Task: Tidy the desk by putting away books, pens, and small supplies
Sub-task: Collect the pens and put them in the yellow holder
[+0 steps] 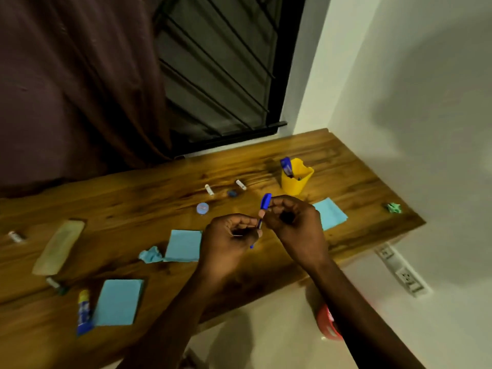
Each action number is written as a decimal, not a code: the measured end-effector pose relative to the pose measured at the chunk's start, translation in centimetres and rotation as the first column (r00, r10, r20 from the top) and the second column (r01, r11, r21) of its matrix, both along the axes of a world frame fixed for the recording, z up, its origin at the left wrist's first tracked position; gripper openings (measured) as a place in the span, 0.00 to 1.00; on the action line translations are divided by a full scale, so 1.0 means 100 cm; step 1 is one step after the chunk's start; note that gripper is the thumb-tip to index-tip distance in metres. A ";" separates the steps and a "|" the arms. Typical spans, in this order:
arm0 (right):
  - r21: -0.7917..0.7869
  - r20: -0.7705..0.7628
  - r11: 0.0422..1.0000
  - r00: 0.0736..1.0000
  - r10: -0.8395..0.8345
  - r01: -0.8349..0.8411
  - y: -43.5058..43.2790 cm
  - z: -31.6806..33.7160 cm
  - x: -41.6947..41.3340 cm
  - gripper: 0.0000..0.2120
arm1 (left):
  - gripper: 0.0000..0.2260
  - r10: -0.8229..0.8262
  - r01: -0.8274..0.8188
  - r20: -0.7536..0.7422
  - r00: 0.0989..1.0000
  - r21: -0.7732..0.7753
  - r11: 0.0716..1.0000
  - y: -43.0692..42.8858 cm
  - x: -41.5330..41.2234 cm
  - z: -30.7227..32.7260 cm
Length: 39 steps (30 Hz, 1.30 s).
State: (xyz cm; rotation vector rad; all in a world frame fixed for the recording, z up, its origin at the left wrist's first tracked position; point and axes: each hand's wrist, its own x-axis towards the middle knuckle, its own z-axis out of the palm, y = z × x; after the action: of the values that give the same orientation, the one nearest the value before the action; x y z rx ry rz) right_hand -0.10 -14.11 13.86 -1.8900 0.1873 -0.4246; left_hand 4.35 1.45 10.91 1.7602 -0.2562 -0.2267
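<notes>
Now the left grip is curling round the lower barrel of the blue pen, and the right grip is pinching its upper part just below the cap, both holding it over the desk. Behind them a yellow cup is standing on the desk, holding another pen. Pale blue paper pads are lying on either side of the grips.
</notes>
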 end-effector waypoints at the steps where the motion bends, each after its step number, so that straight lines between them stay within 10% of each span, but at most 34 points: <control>1: 0.008 -0.001 1.000 1.000 -0.006 0.006 -0.012 -0.002 -0.001 0.04 | 0.09 -0.010 0.010 0.001 1.000 -0.005 1.000 -0.011 0.001 0.000; 15: -0.032 0.105 0.996 0.991 -0.085 0.089 -0.126 0.013 0.071 0.13 | 0.08 -0.025 0.024 0.039 0.999 0.032 0.999 -0.109 0.096 -0.029; 23: -0.229 0.041 0.970 0.996 -0.075 0.083 -0.163 -0.006 0.130 0.03 | 0.11 -0.024 0.024 0.002 1.000 0.156 0.988 -0.127 0.135 -0.049; 39: -0.452 -0.150 0.869 0.977 0.148 -0.201 -0.224 -0.068 0.179 0.15 | 0.42 0.111 -0.087 -0.194 0.975 0.128 0.988 -0.194 0.150 -0.090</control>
State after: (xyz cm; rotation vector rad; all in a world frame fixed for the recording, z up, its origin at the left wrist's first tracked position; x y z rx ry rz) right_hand 17.77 -36.50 7.09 -2.3859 -0.0210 -0.2518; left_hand 19.38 -17.90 1.95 1.8465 -0.0087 -0.3512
